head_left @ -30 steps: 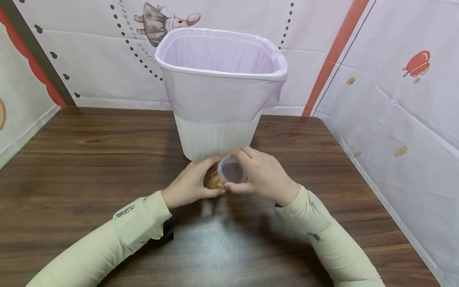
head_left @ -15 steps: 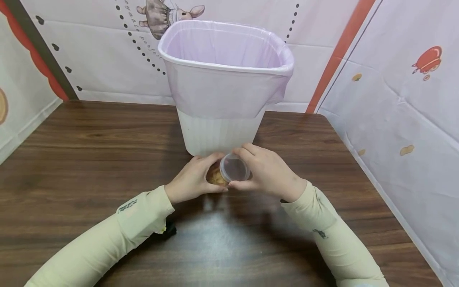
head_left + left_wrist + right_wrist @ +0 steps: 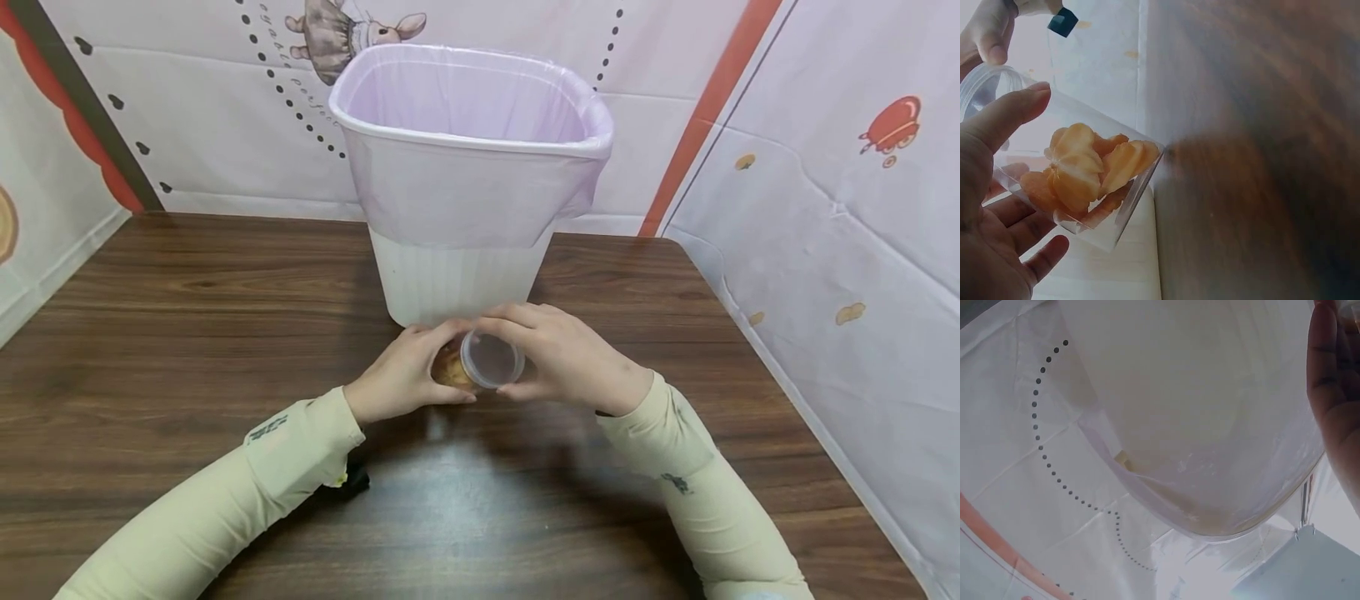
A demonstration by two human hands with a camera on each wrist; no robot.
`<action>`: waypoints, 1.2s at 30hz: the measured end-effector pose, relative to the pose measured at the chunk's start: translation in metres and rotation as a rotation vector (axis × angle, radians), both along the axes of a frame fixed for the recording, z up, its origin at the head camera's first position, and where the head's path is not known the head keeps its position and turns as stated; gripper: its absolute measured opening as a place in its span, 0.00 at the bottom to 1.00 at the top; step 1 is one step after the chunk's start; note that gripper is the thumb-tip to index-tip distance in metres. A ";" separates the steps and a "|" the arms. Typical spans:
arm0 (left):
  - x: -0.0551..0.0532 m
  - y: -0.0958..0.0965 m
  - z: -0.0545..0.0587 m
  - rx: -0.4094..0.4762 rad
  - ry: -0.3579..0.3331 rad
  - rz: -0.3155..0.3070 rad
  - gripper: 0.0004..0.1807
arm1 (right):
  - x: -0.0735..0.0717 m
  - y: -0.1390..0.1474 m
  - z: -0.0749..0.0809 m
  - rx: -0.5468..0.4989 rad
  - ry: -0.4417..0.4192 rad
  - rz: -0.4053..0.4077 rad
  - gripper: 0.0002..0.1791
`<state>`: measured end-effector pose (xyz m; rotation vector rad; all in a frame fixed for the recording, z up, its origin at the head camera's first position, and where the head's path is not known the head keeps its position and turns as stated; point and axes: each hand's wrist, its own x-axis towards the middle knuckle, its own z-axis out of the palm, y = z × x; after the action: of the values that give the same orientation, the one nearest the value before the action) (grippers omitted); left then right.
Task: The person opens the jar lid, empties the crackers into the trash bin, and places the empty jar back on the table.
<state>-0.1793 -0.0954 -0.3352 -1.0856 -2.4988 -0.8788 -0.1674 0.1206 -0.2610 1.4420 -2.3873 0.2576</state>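
Observation:
A clear plastic jar (image 3: 1129, 215) is tilted over the table, with its round clear lid (image 3: 492, 360) facing up and toward the right. Orange fruit pieces (image 3: 1075, 169), like peeled mandarin segments, fill its lower part. My left hand (image 3: 401, 375) grips the jar's body, thumb on the near side and fingers round the far side. My right hand (image 3: 573, 358) holds the lid by its edge, fingers curled over the far rim and thumb at the near right rim. In the left wrist view a finger of the right hand (image 3: 991, 37) sits right at the lid.
Just behind the hands stands a tall white bin (image 3: 457, 279) lined with a pale purple bag (image 3: 472, 196). A small black object (image 3: 356, 483) lies under the left forearm on the brown wooden table (image 3: 187, 333). Printed cloth (image 3: 810, 250) surrounds the table.
My right fingers have shifted round the lid: the thumb has slid to the right along its rim and the wrist has turned outward. The left hand keeps its grip on the jar.

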 end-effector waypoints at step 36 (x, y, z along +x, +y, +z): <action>0.004 0.006 -0.003 0.041 0.015 0.071 0.38 | 0.015 -0.007 -0.005 0.035 -0.022 -0.530 0.35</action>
<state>-0.1751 -0.0896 -0.3379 -0.9805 -2.4794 -0.8950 -0.1527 0.1133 -0.2656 0.7714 -2.6914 0.0967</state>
